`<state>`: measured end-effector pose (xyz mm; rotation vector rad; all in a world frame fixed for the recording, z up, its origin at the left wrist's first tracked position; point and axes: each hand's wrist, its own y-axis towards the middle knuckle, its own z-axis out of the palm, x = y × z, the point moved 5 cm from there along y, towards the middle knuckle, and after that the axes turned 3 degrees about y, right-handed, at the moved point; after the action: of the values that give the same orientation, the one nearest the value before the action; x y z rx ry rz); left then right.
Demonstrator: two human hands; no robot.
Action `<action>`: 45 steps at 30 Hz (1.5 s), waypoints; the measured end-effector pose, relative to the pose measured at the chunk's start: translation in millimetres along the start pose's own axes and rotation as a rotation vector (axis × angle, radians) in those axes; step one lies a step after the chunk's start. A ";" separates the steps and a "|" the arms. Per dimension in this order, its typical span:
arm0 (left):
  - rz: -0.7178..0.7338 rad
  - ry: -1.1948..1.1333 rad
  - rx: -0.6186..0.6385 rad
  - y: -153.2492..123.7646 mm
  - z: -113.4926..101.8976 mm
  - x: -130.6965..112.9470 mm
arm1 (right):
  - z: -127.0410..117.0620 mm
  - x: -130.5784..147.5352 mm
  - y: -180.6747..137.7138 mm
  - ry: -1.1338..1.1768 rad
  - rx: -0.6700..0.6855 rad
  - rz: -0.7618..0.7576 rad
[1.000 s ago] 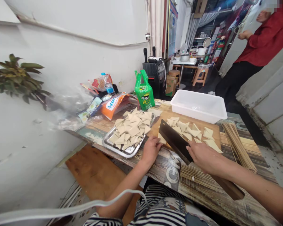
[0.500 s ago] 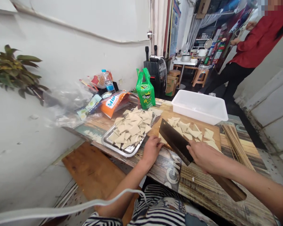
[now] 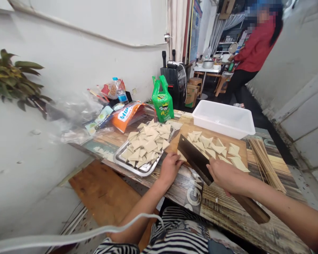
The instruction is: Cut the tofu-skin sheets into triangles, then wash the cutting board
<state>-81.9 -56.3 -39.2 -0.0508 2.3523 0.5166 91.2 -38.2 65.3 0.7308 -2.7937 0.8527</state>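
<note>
My right hand (image 3: 224, 174) is wrapped round a cleaver (image 3: 194, 158), whose dark blade slants across the near left part of the wooden cutting board (image 3: 175, 141). At the board's near left edge, the fingertips of my left hand (image 3: 171, 166) pinch a pale piece of tofu sheet (image 3: 181, 156), just left of the blade. The blade partly hides this piece. Cut tofu triangles (image 3: 206, 141) lie scattered on the board behind the cleaver. Left of the board, a metal tray (image 3: 143, 173) carries a heap of similar cut pieces (image 3: 148, 143).
A white plastic bin (image 3: 224, 123) stands at the board's far edge. Bamboo skewers (image 3: 267, 164) lie to the right. Behind the tray are a green bag (image 3: 163, 102), an orange packet (image 3: 125, 116) and a water bottle (image 3: 121, 92). A person in red (image 3: 257, 46) stands farther back.
My right hand and the cleaver have shifted slightly left, toward my left hand. My left hand stays at the board's edge. The person in red has moved left, toward the back table.
</note>
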 end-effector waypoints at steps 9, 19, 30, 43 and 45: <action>0.042 0.152 0.055 4.0 1.2 -1.6 | -12.0 -28.3 12.4 0.067 -0.281 -0.022; 0.140 0.394 0.153 47.4 -16.7 -28.1 | 0.0 -109.3 -48.8 0.340 -0.633 0.058; 0.146 0.595 0.261 46.3 -11.1 -37.8 | 46.4 -147.7 -105.7 -0.297 -0.848 0.357; 0.318 0.545 0.019 19.3 -1.3 -23.9 | 115.4 -224.3 -170.2 0.200 -0.817 0.741; 0.340 0.523 -0.021 14.8 1.6 -20.9 | 120.4 -230.0 -172.8 0.321 -0.795 0.683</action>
<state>-68.0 -44.3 -21.2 0.2356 2.8872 0.7655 378.0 -135.3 -9.2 -0.4524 -2.7042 -0.1415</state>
